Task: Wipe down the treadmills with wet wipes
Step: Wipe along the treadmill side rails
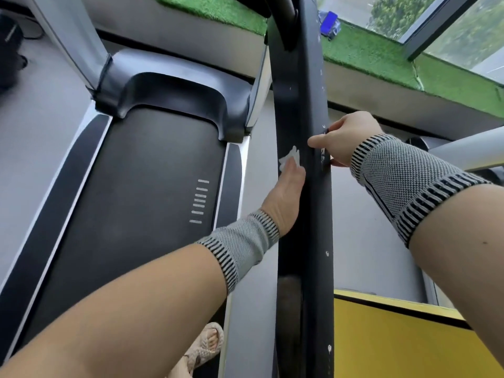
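A long black treadmill handrail (302, 214) runs from the top of the head view down to the bottom, right of centre. My left hand (286, 195) presses a crumpled white wet wipe (290, 158) against the rail's left face; its fingers are hidden behind the rail and the wipe. My right hand (342, 140) grips the rail's right edge from the other side, thumb on top, fingers curled round the edge. Both wrists wear grey knitted bands. The treadmill's black belt (141, 186) lies below to the left.
A grey upright post (68, 39) rises at the upper left. A green turf ledge (368, 53) with a blue pack (328, 21) runs under the window. A yellow panel (395, 345) sits at the lower right. A sandalled foot (207, 342) stands on the belt's right edge.
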A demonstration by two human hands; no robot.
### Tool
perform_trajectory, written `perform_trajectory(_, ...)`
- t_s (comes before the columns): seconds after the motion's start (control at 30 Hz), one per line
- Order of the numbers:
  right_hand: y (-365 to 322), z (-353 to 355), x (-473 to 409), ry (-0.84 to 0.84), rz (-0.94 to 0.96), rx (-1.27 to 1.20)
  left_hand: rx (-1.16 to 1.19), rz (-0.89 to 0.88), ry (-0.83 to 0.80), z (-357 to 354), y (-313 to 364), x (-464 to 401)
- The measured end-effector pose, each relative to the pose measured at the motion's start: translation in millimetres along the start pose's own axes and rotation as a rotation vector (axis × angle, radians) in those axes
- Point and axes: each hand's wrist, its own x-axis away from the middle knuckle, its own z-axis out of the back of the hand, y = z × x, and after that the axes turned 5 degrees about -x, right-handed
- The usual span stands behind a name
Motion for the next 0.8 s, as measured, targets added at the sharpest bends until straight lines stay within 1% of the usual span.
perform_trajectory(0.07, -1, 1, 1, -0.002, 0.000, 0.004, -0.006, -0.085, 0.028, 2, 24, -22)
perform_trajectory(0.13, 0, 1, 1, -0.006, -0.006, 0.006, -0.043, -0.137, 0.048, 2, 26, -28)
perform_trajectory(0.27, 3, -1, 2, 0.030, -0.001, -0.015, -0.033, -0.052, -0.040, 4, -11, -19)
perform_trajectory(0.37, 1, -2, 1, 0.030, -0.030, -0.043, 0.026, 0.031, -0.026, 13, -3, -35)
perform_trajectory(0.47, 1, -4, 1, 0.044, -0.044, -0.067, -0.022, 0.015, -0.048, 20, 1, -60)
perform_trajectory(0.53, 2, -5, 1, 0.051, -0.052, -0.087, -0.023, 0.068, -0.056, 17, 4, -54)
perform_trajectory(0.57, 3, -6, 1, 0.052, -0.054, -0.093, -0.012, 0.070, -0.058, 12, 1, -37)
perform_trajectory(0.63, 4, -6, 2, 0.063, -0.056, -0.088, -0.085, -0.007, -0.067, 2, 2, 3)
perform_trajectory(0.67, 4, -7, 2, 0.073, -0.057, -0.080, -0.145, -0.095, -0.077, 1, -3, 10)
perform_trajectory(0.7, 4, -7, 1, 0.079, -0.058, -0.072, -0.157, -0.155, -0.066, 2, -2, 7)
perform_trajectory(0.8, 5, -9, 1, 0.073, -0.049, -0.070, -0.185, -0.186, -0.005, 10, 24, -33)
